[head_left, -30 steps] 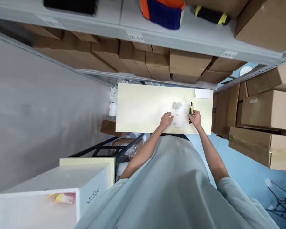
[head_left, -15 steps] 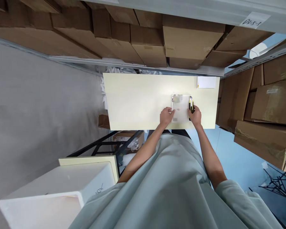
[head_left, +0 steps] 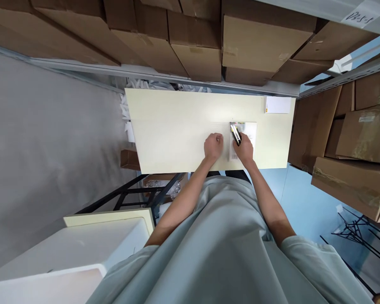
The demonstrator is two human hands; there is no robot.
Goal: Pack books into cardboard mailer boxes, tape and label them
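A flat, white, printed packet point(head_left: 251, 128) lies on the pale yellow tabletop point(head_left: 171, 131) in front of me. My right hand point(head_left: 245, 150) is wrapped round a black and yellow utility knife point(head_left: 236, 134), which slants up and left across the packet, its tip at the packet's upper left corner. Part of the packet is hidden under that hand. Just left of the packet, my left hand point(head_left: 213, 146) is closed with curled fingers. A faint see-through edge shows on the table beside it, and what the fingers hold, if anything, I cannot make out.
A small white box point(head_left: 277, 105) sits at the table's far right corner. Cardboard boxes point(head_left: 194, 55) fill the shelf beyond, and more boxes point(head_left: 364, 131) are stacked on the right. A white bin point(head_left: 82, 249) stands at the lower left.
My right hand has carried the knife left from the packet's right edge to its upper left part. My left hand has moved off the packet's left edge, further left. The view has tilted down.
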